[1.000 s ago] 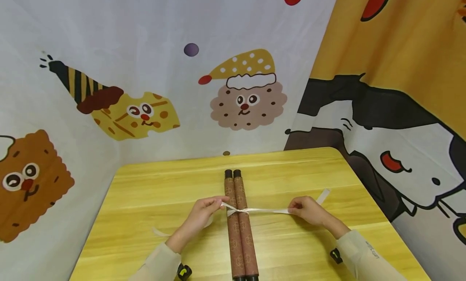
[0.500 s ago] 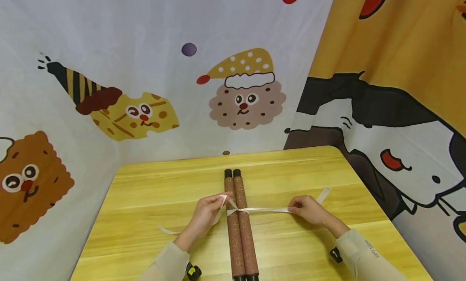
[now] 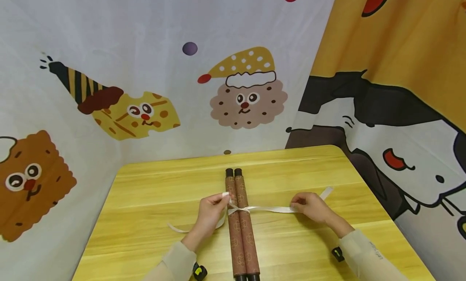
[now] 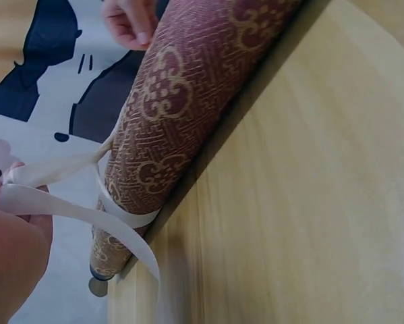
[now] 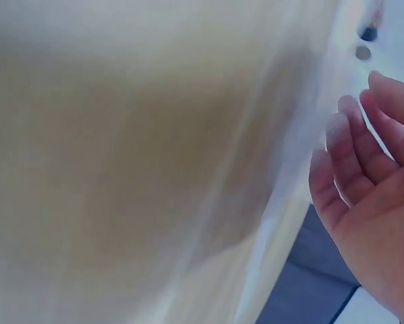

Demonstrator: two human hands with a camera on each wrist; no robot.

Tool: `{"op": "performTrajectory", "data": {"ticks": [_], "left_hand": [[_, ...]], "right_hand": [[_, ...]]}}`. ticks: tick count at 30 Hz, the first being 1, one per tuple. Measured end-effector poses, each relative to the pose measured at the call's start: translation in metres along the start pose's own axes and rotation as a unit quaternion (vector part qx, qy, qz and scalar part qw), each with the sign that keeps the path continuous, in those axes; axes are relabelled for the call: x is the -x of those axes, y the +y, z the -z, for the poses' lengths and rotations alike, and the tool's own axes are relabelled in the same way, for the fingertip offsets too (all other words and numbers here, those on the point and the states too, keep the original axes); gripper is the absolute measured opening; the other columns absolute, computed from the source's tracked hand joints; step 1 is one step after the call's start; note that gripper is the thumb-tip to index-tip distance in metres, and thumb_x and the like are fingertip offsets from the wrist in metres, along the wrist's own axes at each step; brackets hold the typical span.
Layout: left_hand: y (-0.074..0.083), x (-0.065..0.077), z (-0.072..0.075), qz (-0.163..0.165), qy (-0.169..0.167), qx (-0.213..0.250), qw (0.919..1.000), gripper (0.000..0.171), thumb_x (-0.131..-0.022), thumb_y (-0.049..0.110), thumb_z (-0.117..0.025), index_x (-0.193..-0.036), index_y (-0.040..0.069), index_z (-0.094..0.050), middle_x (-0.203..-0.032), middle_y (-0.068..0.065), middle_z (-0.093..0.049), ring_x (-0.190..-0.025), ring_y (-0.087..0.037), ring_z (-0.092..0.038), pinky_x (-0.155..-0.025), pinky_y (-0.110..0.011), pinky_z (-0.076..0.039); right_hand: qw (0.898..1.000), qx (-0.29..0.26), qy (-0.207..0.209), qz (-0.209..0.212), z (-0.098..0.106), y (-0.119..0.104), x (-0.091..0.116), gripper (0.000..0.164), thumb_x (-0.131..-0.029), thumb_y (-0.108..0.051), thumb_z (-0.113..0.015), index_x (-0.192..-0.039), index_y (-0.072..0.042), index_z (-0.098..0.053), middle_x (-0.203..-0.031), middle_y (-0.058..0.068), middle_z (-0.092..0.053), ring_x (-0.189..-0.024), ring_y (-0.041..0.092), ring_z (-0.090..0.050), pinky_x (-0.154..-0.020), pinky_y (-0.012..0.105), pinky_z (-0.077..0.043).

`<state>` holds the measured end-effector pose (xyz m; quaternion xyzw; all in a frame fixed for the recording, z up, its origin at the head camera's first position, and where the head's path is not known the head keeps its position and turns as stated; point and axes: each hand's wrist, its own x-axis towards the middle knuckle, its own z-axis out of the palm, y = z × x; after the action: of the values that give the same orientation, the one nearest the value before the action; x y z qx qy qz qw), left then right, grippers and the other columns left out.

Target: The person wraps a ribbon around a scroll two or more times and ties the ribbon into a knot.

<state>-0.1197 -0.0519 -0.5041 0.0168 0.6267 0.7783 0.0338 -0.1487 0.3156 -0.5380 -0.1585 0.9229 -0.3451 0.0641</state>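
Note:
Two brown patterned scrolls (image 3: 236, 240) with black end knobs lie side by side on the table, pointing away from me. A white ribbon (image 3: 271, 209) wraps round both and crosses over itself on top. Just left of the scrolls, my left hand (image 3: 208, 216) pinches one ribbon end between thumb and fingers, and its tail trails onto the table. In the left wrist view the ribbon (image 4: 107, 219) loops from these fingers. My right hand (image 3: 313, 207) holds the other end out to the right, its tail showing beyond the hand. The right wrist view shows its fingers (image 5: 350, 158) curled.
The yellow wood-grain table (image 3: 153, 188) has rounded far corners. Behind it hangs a white cartoon-printed cloth (image 3: 153, 42), with an orange, black and white printed cloth (image 3: 407, 62) on the right. A small black device (image 3: 199, 271) sits below the left wrist.
My left hand has shifted slightly right with its ribbon end, now raised beside the scrolls, and its tail has slid along. The right-hand ribbon sags a little more; the scrolls have stayed put.

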Motion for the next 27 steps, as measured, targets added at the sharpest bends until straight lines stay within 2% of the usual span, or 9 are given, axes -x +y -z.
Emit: {"op": "performTrajectory", "data": {"ticks": [2,6,9,12,14,18,22,24,27], "left_hand": [[0.006,0.003,-0.003,-0.009,0.003,-0.023,0.9997,0.025,-0.089,0.005,-0.063,-0.104,-0.015,-0.063,-0.105,-0.034,-0.061,-0.098,-0.039,-0.058,-0.082,-0.036,-0.053],[0.010,0.007,-0.005,-0.014,-0.002,-0.039,0.9992,0.026,-0.092,0.005,-0.058,-0.107,-0.016,-0.061,-0.105,-0.035,-0.061,-0.098,-0.038,-0.059,-0.081,-0.029,-0.053],[0.010,0.007,-0.004,-0.011,-0.011,-0.031,0.9994,0.027,-0.095,0.003,-0.052,-0.112,-0.017,-0.058,-0.107,-0.037,-0.059,-0.099,-0.034,-0.059,-0.082,-0.023,-0.051],[0.009,0.008,-0.004,-0.016,-0.011,-0.039,0.9991,0.026,-0.095,-0.001,-0.049,-0.113,-0.018,-0.057,-0.107,-0.038,-0.059,-0.098,-0.032,-0.059,-0.080,-0.022,-0.051],[0.008,0.008,-0.004,-0.025,-0.012,-0.051,0.9983,0.025,-0.093,-0.003,-0.051,-0.112,-0.018,-0.057,-0.105,-0.038,-0.059,-0.096,-0.035,-0.059,-0.077,-0.022,-0.051],[0.008,0.008,-0.005,-0.047,-0.013,-0.056,0.9972,0.022,-0.089,-0.007,-0.055,-0.107,-0.019,-0.059,-0.099,-0.040,-0.060,-0.094,-0.044,-0.058,-0.078,-0.029,-0.054],[0.007,0.008,-0.005,-0.061,-0.014,-0.061,0.9962,0.020,-0.087,-0.008,-0.058,-0.103,-0.020,-0.060,-0.094,-0.039,-0.061,-0.088,-0.040,-0.062,-0.078,-0.035,-0.055],[0.006,0.008,-0.004,-0.063,-0.012,-0.066,0.9958,0.019,-0.086,-0.007,-0.059,-0.101,-0.018,-0.062,-0.093,-0.038,-0.062,-0.084,-0.036,-0.064,-0.076,-0.037,-0.055],[0.005,0.007,-0.004,-0.066,-0.007,-0.075,0.9950,0.018,-0.086,-0.005,-0.062,-0.099,-0.017,-0.064,-0.090,-0.035,-0.065,-0.079,-0.033,-0.065,-0.072,-0.035,-0.057]], "right_hand": [[1.000,-0.001,0.027,0.007,0.007,0.000,0.000,0.006,-0.088,-0.023,-0.067,-0.089,-0.017,-0.069,-0.081,-0.006,-0.066,-0.072,0.012,-0.056,-0.060,0.032,-0.051],[0.993,0.025,0.118,0.007,0.021,0.004,0.001,0.007,-0.087,-0.017,-0.068,-0.091,-0.011,-0.069,-0.084,0.001,-0.065,-0.074,0.017,-0.056,-0.059,0.036,-0.050],[0.978,0.057,0.198,-0.028,0.031,0.010,0.003,0.010,-0.087,-0.016,-0.067,-0.092,-0.007,-0.069,-0.087,0.007,-0.064,-0.074,0.021,-0.056,-0.056,0.037,-0.049],[0.965,0.074,0.237,-0.089,0.040,0.016,0.007,0.017,-0.089,-0.018,-0.063,-0.096,-0.004,-0.068,-0.093,0.014,-0.063,-0.074,0.025,-0.056,-0.053,0.037,-0.048],[0.959,0.084,0.237,-0.130,0.047,0.019,0.011,0.022,-0.091,-0.021,-0.060,-0.100,-0.002,-0.067,-0.096,0.018,-0.064,-0.073,0.027,-0.057,-0.051,0.036,-0.047],[0.950,0.098,0.211,-0.208,0.057,0.026,0.016,0.031,-0.091,-0.027,-0.057,-0.104,-0.001,-0.065,-0.099,0.022,-0.066,-0.069,0.027,-0.059,-0.046,0.034,-0.045],[0.939,0.107,0.171,-0.280,0.063,0.033,0.019,0.037,-0.090,-0.034,-0.057,-0.105,-0.001,-0.064,-0.094,0.019,-0.066,-0.061,0.024,-0.055,-0.044,0.034,-0.043],[0.934,0.113,0.148,-0.306,0.064,0.036,0.020,0.040,-0.089,-0.040,-0.057,-0.099,-0.002,-0.066,-0.084,0.015,-0.065,-0.057,0.023,-0.051,-0.043,0.034,-0.040],[0.928,0.125,0.116,-0.332,0.065,0.039,0.019,0.044,-0.086,-0.048,-0.058,-0.078,-0.006,-0.065,-0.066,0.008,-0.057,-0.052,0.022,-0.045,-0.042,0.033,-0.035]]}}
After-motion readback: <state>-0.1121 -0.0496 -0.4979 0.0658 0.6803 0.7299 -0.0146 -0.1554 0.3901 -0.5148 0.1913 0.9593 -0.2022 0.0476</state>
